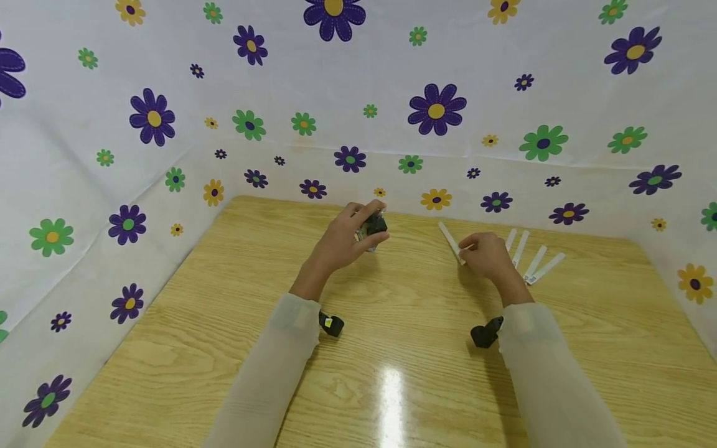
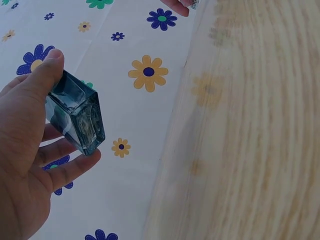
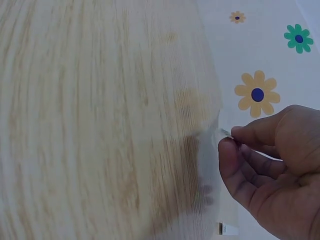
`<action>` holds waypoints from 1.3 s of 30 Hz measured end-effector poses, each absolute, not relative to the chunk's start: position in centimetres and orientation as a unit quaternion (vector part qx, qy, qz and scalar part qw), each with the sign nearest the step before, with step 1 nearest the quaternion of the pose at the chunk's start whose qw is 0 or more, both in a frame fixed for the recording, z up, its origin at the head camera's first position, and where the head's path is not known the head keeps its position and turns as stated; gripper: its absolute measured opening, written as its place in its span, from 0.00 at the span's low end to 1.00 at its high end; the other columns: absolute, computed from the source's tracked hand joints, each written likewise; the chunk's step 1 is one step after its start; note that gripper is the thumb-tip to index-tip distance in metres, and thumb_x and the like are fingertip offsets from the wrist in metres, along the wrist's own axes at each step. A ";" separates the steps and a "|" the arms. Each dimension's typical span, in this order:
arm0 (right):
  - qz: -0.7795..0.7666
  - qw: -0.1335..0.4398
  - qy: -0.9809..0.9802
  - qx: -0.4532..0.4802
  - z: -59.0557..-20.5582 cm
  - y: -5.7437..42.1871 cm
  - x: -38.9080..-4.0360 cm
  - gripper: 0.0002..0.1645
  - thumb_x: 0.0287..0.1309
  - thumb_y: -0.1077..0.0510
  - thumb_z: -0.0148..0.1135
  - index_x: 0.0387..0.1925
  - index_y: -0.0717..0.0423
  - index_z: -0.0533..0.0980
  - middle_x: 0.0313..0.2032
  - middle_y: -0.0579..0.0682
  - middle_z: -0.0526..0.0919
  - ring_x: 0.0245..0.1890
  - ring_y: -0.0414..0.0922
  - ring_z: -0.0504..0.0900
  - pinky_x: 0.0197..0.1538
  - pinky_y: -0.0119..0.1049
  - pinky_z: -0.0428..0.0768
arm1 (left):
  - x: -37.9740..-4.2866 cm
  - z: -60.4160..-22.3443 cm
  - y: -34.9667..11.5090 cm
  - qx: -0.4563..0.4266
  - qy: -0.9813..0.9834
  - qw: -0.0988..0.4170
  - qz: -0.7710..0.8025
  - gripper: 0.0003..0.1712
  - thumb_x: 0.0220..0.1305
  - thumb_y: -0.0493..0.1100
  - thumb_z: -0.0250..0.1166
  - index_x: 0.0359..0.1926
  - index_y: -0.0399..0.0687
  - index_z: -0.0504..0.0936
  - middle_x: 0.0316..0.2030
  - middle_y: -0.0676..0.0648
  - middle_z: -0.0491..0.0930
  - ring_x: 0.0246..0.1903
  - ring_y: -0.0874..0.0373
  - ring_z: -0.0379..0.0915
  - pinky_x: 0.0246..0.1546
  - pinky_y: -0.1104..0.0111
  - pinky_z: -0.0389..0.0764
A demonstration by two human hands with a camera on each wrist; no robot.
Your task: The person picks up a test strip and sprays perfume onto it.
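A table (image 1: 414,311) with a pale wood-grain top is shown, a streak of light reflected near its front. Four white strips (image 1: 534,264) are laid on it toward the far right, splayed, the left two partly covered, the right two joined closely at their near ends.

Ahead of you, a white cloth (image 1: 386,71) rises along the back edge of the worktop (image 1: 403,305) and carries on down both your left and right sides. You can see purple flowers (image 1: 437,110), green flowers (image 1: 543,143) and yellow flowers (image 1: 695,284) printed on it, large and small. A crease (image 1: 448,157) crosses its back stretch. Your worktop shows light wood grain, and close to you it catches a bright streak of light (image 1: 391,404). From your left wrist, its glossy surface faintly mirrors a yellow flower.
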State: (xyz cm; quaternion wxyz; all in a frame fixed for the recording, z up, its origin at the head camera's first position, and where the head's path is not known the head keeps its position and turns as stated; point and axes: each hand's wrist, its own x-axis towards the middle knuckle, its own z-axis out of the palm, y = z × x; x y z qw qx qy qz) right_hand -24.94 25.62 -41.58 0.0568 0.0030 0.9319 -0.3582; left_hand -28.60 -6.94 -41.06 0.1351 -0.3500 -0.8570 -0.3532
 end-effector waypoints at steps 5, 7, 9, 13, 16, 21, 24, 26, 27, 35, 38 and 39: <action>-0.382 0.081 0.921 0.016 -41.4 25.5 -25.1 0.19 0.70 0.63 0.56 0.56 0.72 0.79 0.45 0.67 0.86 0.31 0.46 0.84 0.35 0.35 0.81 | -28.7 -41.2 -6.9 -0.354 -0.855 0.138 -0.353 0.34 0.71 0.57 0.66 0.73 0.63 0.68 0.58 0.40 0.73 0.49 0.48 0.76 0.44 0.55 0.81; -0.388 0.084 0.918 0.016 -41.4 25.5 -25.1 0.18 0.71 0.63 0.57 0.55 0.72 0.79 0.44 0.66 0.86 0.30 0.45 0.85 0.34 0.34 0.81 | -28.7 -41.2 -7.0 -0.355 -0.855 0.137 -0.353 0.33 0.71 0.57 0.66 0.73 0.64 0.67 0.58 0.40 0.73 0.49 0.48 0.75 0.44 0.55 0.81; -0.388 0.085 0.918 0.014 -41.4 25.6 -25.1 0.18 0.72 0.63 0.57 0.55 0.72 0.79 0.43 0.66 0.86 0.30 0.44 0.85 0.34 0.34 0.81 | -28.7 -41.2 -7.0 -0.356 -0.854 0.135 -0.354 0.33 0.71 0.56 0.66 0.73 0.62 0.68 0.58 0.40 0.73 0.49 0.48 0.75 0.44 0.55 0.81; -0.389 0.085 0.917 0.008 -41.3 26.0 -24.9 0.18 0.72 0.62 0.56 0.56 0.72 0.78 0.44 0.66 0.86 0.30 0.45 0.85 0.35 0.34 0.81 | -28.7 -41.2 -7.0 -0.356 -0.854 0.132 -0.355 0.34 0.71 0.56 0.66 0.73 0.62 0.68 0.58 0.39 0.73 0.50 0.47 0.76 0.44 0.55 0.81; -0.395 0.080 0.915 0.002 -41.0 26.5 -24.7 0.19 0.72 0.63 0.57 0.57 0.73 0.77 0.45 0.67 0.85 0.32 0.46 0.86 0.37 0.36 0.82 | -28.6 -41.2 -7.0 -0.355 -0.855 0.132 -0.354 0.34 0.71 0.57 0.66 0.74 0.64 0.67 0.59 0.40 0.73 0.50 0.47 0.76 0.45 0.55 0.81; -0.406 0.074 0.911 0.007 -40.8 27.9 -24.5 0.20 0.73 0.62 0.57 0.59 0.73 0.76 0.46 0.68 0.84 0.34 0.46 0.86 0.40 0.37 0.85 | -28.6 -41.2 -7.0 -0.354 -0.856 0.128 -0.354 0.34 0.71 0.58 0.65 0.74 0.65 0.67 0.59 0.40 0.73 0.50 0.48 0.76 0.44 0.55 0.81; -0.399 0.072 0.914 0.013 -40.6 29.0 -24.3 0.20 0.74 0.61 0.56 0.59 0.73 0.75 0.45 0.68 0.84 0.34 0.46 0.85 0.39 0.37 0.86 | -28.6 -41.2 -7.0 -0.352 -0.857 0.126 -0.355 0.34 0.71 0.58 0.65 0.74 0.65 0.67 0.59 0.40 0.73 0.50 0.48 0.76 0.45 0.55 0.81; -0.392 0.072 0.917 0.014 -40.4 29.8 -24.0 0.21 0.74 0.61 0.56 0.59 0.74 0.75 0.45 0.69 0.84 0.34 0.48 0.86 0.39 0.38 0.86 | -28.6 -41.2 -7.0 -0.352 -0.856 0.125 -0.357 0.34 0.71 0.58 0.65 0.74 0.65 0.67 0.59 0.41 0.72 0.50 0.48 0.76 0.45 0.56 0.81; -0.389 0.073 0.918 0.012 -40.4 30.2 -23.9 0.21 0.74 0.61 0.55 0.59 0.74 0.74 0.45 0.69 0.84 0.34 0.48 0.86 0.39 0.39 0.86 | -28.6 -41.2 -7.0 -0.352 -0.856 0.126 -0.357 0.34 0.71 0.58 0.65 0.74 0.65 0.67 0.59 0.41 0.72 0.50 0.48 0.76 0.45 0.55 0.81; -0.376 0.084 0.923 0.016 -40.4 33.4 -22.7 0.24 0.75 0.59 0.54 0.61 0.76 0.71 0.41 0.66 0.84 0.32 0.47 0.86 0.35 0.38 0.85 | -28.7 -41.2 -7.1 -0.354 -0.855 0.127 -0.357 0.34 0.71 0.58 0.65 0.74 0.64 0.67 0.59 0.40 0.72 0.49 0.49 0.76 0.45 0.55 0.81; -0.376 0.085 0.923 0.021 -40.4 34.4 -22.4 0.24 0.75 0.59 0.54 0.61 0.76 0.71 0.40 0.65 0.85 0.32 0.46 0.85 0.35 0.37 0.85 | -28.8 -41.2 -7.1 -0.355 -0.855 0.132 -0.355 0.34 0.71 0.58 0.65 0.74 0.62 0.67 0.58 0.40 0.73 0.49 0.48 0.76 0.45 0.54 0.81; -0.375 0.085 0.923 0.022 -40.4 34.8 -22.3 0.24 0.75 0.59 0.54 0.61 0.76 0.71 0.40 0.65 0.85 0.32 0.46 0.85 0.35 0.37 0.85 | -28.8 -41.2 -7.1 -0.355 -0.855 0.134 -0.354 0.34 0.71 0.58 0.65 0.74 0.62 0.67 0.58 0.40 0.73 0.49 0.48 0.76 0.45 0.54 0.81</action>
